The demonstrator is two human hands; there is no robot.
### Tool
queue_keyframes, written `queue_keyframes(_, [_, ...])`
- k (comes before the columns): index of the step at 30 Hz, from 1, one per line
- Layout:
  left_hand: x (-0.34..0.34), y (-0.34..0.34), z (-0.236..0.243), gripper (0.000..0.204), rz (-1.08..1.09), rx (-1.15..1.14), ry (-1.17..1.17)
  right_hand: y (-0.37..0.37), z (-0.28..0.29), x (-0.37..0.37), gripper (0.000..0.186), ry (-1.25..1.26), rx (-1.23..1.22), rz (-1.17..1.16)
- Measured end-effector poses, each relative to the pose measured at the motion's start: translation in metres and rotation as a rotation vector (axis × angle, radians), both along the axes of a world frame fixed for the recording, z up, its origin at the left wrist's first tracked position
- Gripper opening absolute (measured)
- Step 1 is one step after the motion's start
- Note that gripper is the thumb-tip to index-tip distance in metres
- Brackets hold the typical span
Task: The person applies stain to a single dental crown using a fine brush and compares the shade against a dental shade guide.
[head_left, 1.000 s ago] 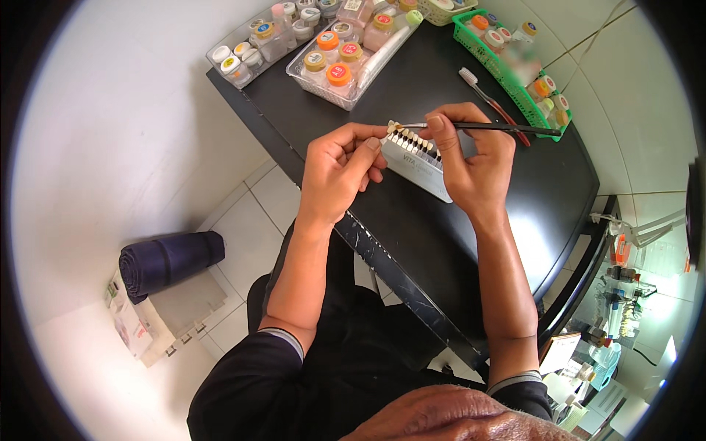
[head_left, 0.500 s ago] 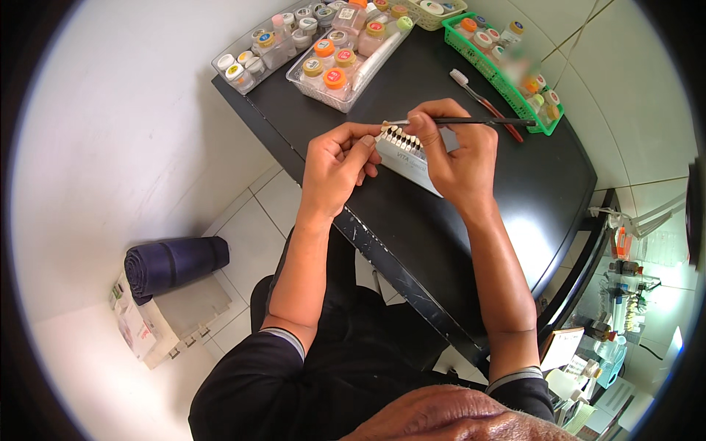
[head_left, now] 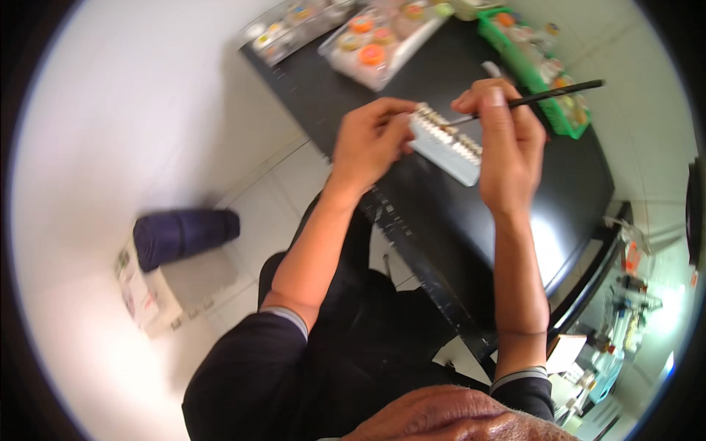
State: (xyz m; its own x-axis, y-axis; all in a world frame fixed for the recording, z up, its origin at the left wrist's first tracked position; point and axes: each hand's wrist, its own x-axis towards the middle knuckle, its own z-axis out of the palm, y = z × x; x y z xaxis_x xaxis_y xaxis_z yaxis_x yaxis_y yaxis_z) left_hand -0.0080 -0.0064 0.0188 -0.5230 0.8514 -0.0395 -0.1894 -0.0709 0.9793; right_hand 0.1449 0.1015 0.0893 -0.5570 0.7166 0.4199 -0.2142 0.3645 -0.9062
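Note:
My left hand (head_left: 371, 143) is closed at the left end of a white dental shade guide (head_left: 448, 158), which has a row of small tooth-shaped tabs along its top; what its fingertips pinch is too blurred to make out. My right hand (head_left: 507, 151) holds a thin black-handled brush (head_left: 559, 92) slanting down to the left, its tip over the tabs a little right of my left fingers. A toothbrush (head_left: 490, 70) lies behind my right hand, mostly hidden by it.
On the black desk (head_left: 434, 228) stand clear trays of lidded jars (head_left: 371, 55) at the back and a green basket of bottles (head_left: 544, 88) along the right. A cluttered bench (head_left: 610, 353) with a lamp is at lower right; a dark rolled mat (head_left: 184, 235) lies by the left wall.
The view has shifted and blurred. The brush has tilted, its tip moving from my left fingertips rightward and down over the tabs; its handle end now points more upward.

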Motion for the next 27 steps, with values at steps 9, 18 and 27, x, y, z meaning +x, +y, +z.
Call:
queue_keyframes(9, [-0.015, 0.006, -0.026, 0.019, -0.191, 0.151, 0.179, -0.219, 0.021, -0.036, 0.025, -0.390, -0.925, 0.784])
queue_keyframes(18, [-0.011, 0.009, -0.024, 0.016, -0.184, 0.184, 0.208, -0.260, 0.043, -0.048, 0.042, -0.427, -1.220, 1.048])
queue_keyframes(27, [-0.009, 0.016, -0.027, 0.017, -0.165, 0.203, 0.229, -0.248, 0.041, -0.059, 0.013, -0.222, -0.876, 1.207])
